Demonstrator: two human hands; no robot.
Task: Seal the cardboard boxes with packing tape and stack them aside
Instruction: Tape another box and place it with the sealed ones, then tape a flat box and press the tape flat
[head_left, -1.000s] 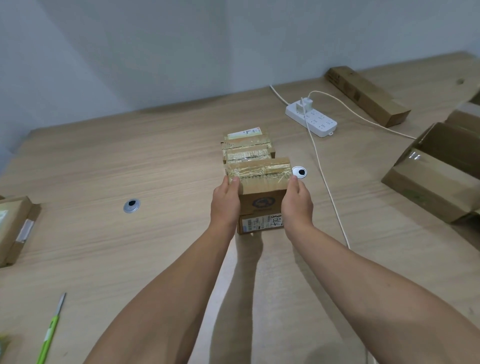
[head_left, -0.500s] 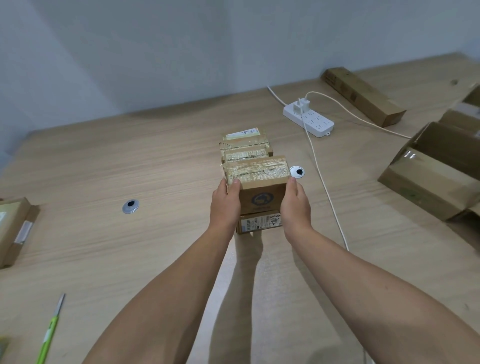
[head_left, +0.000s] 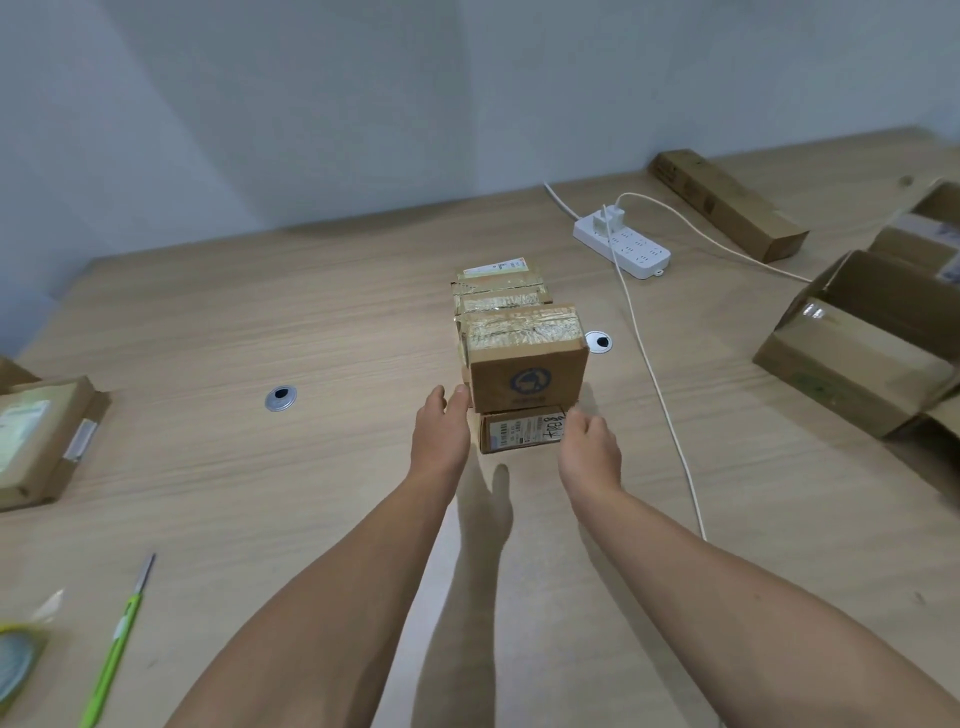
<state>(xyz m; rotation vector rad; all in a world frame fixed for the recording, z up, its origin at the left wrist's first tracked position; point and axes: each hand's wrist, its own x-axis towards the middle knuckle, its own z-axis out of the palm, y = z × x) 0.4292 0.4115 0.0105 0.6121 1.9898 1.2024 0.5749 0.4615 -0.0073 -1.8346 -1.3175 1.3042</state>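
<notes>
Fingers (head_left: 459, 404) of the left hand (head_left: 441, 436) lie nearly straight and hold nothing, their tips at the lower left corner of the taped box (head_left: 527, 364); whether they touch it cannot be told. Fingers (head_left: 581, 422) of the right hand (head_left: 591, 449) curl loosely, also empty, just below that box's right corner. Both palms face inward, and both forearms reach forward over the table (head_left: 311, 493) toward the taped box, which sits on a labelled box (head_left: 519, 432).
</notes>
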